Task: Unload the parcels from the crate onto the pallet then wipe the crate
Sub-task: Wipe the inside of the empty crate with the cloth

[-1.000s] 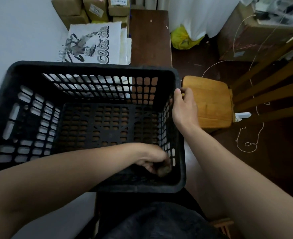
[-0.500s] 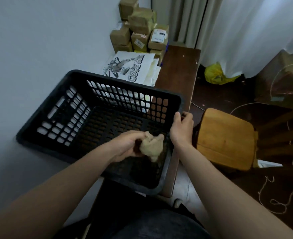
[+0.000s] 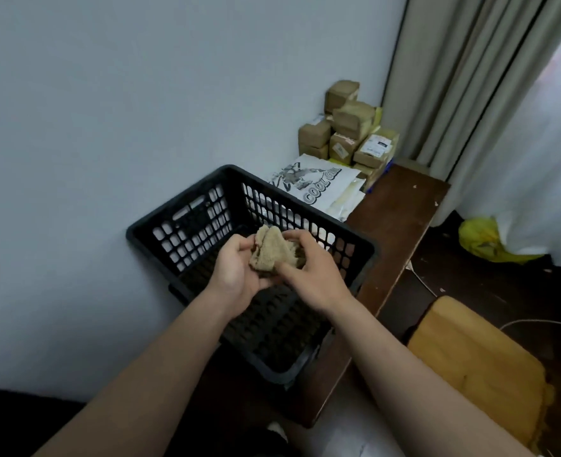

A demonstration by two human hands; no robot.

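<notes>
A black plastic crate with slotted walls stands on a dark wooden bench, against the white wall. Nothing lies inside it. Above its middle I hold a crumpled beige cloth with both hands. My left hand grips it from the left and below. My right hand pinches it from the right. Brown parcels are stacked at the far end of the bench, in the corner, behind a white printed bag.
The dark wooden bench runs along the wall to the curtain. A yellow wooden stool stands at the right on the dark floor. A yellow plastic bag lies under the curtain. A white cord trails on the floor.
My left hand lifted the cloth out of the crate's bottom. My right hand left the crate's rim and took hold of the cloth too. My view rose and swung left.
</notes>
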